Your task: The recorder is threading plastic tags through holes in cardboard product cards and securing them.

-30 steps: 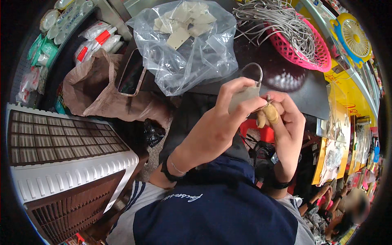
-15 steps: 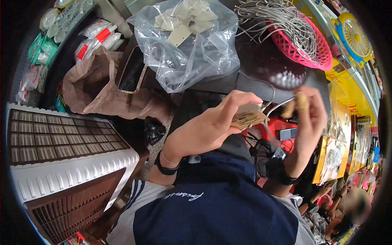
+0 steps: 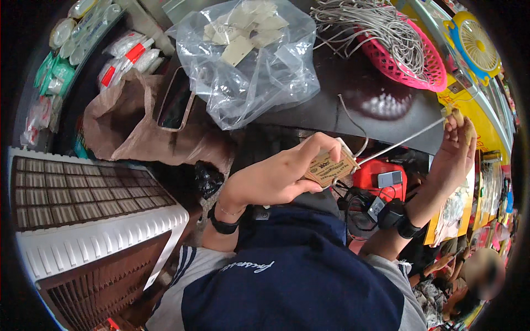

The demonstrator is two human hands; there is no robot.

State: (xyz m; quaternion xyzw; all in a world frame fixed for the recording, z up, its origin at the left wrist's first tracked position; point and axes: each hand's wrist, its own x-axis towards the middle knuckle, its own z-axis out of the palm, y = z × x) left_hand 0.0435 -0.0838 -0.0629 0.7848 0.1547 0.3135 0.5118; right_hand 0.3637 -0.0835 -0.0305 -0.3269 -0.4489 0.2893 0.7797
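Tag [image 3: 329,167], a small brown card one, sits pinched between thumb and curled fingers of the left hand [image 3: 281,176], just below the near edge of the dark counter [image 3: 353,105]. A pale string [image 3: 397,144] runs taut from the tag up to the right hand [image 3: 455,146], whose fingertips are closed on its far end, level with the counter edge. On the counter lie a clear plastic bag [image 3: 248,66] of further tags and a pink basket [image 3: 414,55] of looped strings.
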